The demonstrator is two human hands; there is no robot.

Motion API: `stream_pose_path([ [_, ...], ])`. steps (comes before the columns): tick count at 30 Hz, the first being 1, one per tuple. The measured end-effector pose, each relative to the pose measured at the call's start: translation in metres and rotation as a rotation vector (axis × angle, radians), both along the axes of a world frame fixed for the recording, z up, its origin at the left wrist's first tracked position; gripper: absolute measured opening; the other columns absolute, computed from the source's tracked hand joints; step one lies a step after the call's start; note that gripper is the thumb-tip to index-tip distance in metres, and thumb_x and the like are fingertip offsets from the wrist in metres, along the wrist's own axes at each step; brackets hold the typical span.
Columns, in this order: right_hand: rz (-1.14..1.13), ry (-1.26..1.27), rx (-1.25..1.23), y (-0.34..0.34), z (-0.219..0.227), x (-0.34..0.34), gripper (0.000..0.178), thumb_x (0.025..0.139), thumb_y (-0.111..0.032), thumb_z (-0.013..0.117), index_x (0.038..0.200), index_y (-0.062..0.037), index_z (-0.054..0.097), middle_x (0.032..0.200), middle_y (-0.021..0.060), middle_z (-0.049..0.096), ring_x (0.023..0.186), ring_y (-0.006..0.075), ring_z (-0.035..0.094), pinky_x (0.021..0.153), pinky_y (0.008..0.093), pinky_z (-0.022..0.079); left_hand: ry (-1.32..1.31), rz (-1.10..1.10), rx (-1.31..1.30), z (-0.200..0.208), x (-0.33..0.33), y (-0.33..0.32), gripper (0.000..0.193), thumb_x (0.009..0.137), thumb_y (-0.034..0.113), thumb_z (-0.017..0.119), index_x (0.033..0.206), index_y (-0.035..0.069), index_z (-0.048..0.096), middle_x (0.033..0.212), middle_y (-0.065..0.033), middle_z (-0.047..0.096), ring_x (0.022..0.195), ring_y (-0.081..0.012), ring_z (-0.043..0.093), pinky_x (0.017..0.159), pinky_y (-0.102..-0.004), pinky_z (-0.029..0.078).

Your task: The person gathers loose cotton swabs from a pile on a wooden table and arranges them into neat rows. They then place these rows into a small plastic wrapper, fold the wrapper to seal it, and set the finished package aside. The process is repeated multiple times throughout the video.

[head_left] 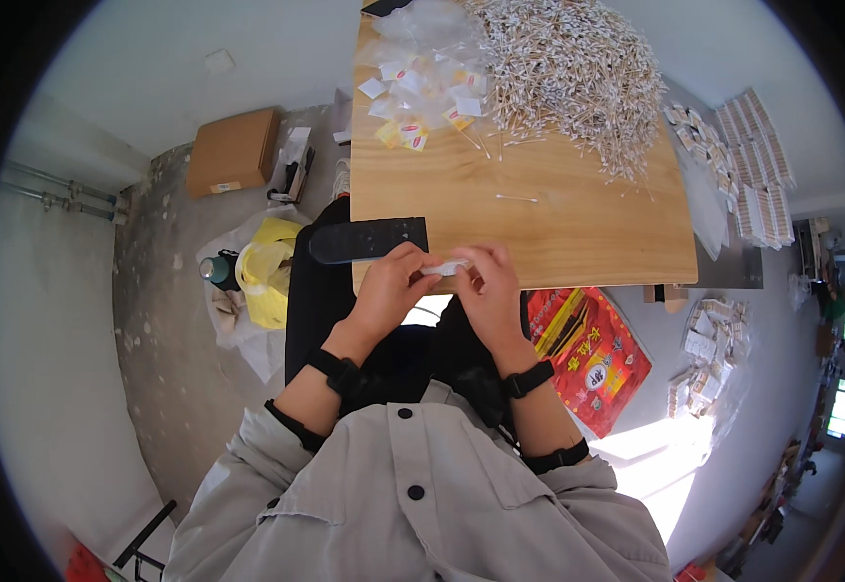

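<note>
My left hand (389, 286) and my right hand (488, 291) meet at the table's near edge, thumbs and fingers closed on a small whitish plastic packet (445, 267) held between them. The fingers partly hide it, and its contents are too small to make out. Just left of the packet, a flat black strap-like piece (369, 241) lies across the table edge. Farther up the wooden table (558, 238) rests a single cotton swab (517, 198). A large heap of loose cotton swabs (568, 78) covers the far right part, beside clear plastic bags (432, 63) with yellow and white cards (403, 134).
Stacked swab packs (757, 160) stand right of the table. Below them on the floor is a clear bag of packs (712, 364), near a red printed sack (592, 359). To the left are a cardboard box (231, 152), a yellow plastic bag (270, 272) and a bottle (214, 270).
</note>
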State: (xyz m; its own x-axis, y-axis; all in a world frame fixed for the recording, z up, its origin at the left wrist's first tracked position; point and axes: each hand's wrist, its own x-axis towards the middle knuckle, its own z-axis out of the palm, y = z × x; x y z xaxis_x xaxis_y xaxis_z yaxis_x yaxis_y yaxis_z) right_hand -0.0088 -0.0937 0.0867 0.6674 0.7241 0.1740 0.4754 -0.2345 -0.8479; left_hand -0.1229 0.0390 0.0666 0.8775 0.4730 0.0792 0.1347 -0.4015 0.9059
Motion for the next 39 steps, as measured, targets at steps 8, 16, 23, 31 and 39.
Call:
stream_pose_path([
  [8,0.204,-0.258,-0.152,0.003,0.003,0.009,0.019,0.081,-0.007,0.067,0.101,-0.008,0.066,0.092,0.0097,0.055,0.081,0.0314,0.061,0.069,0.0409,0.051,0.107,0.073,-0.179,0.014,0.0,-0.002,0.023,0.083,0.002,0.073,0.105,0.0,0.066,0.092,-0.0092,0.071,0.077,-0.0139,0.069,0.069,-0.025,0.055],
  [16,0.18,-0.224,-0.065,0.008,-0.001,0.005,0.022,0.082,-0.006,0.066,0.104,-0.0092,0.067,0.089,0.0099,0.055,0.08,0.0307,0.06,0.069,0.0403,0.049,0.055,0.013,-0.049,0.0,-0.003,0.009,0.022,0.084,0.002,0.073,0.104,-0.001,0.065,0.091,-0.0099,0.071,0.077,-0.0134,0.069,0.069,-0.0259,0.055],
  [23,0.199,-0.203,-0.092,0.01,-0.002,0.01,0.021,0.082,-0.005,0.065,0.103,-0.0082,0.066,0.09,0.0102,0.055,0.083,0.0308,0.06,0.071,0.0398,0.05,0.148,0.065,-0.099,0.011,0.001,0.006,0.024,0.082,0.008,0.076,0.102,0.0,0.066,0.079,-0.0082,0.07,0.07,-0.0144,0.069,0.065,-0.0262,0.054],
  [31,0.205,-0.236,-0.124,0.011,0.003,0.011,0.02,0.082,-0.004,0.066,0.101,-0.0087,0.066,0.09,0.0097,0.054,0.085,0.0307,0.06,0.071,0.0399,0.05,0.141,0.017,0.086,0.009,0.001,0.015,0.024,0.08,0.013,0.078,0.099,0.002,0.068,0.069,-0.0096,0.064,0.053,-0.012,0.058,0.051,-0.0265,0.044],
  [39,0.17,-0.24,-0.132,0.009,0.011,0.001,0.02,0.079,-0.003,0.067,0.099,-0.01,0.065,0.091,0.0093,0.054,0.086,0.0299,0.06,0.071,0.0405,0.05,0.084,0.122,0.105,0.013,-0.005,-0.002,0.022,0.079,0.008,0.076,0.099,0.004,0.068,0.077,-0.0079,0.068,0.055,-0.0138,0.061,0.053,-0.0269,0.047],
])
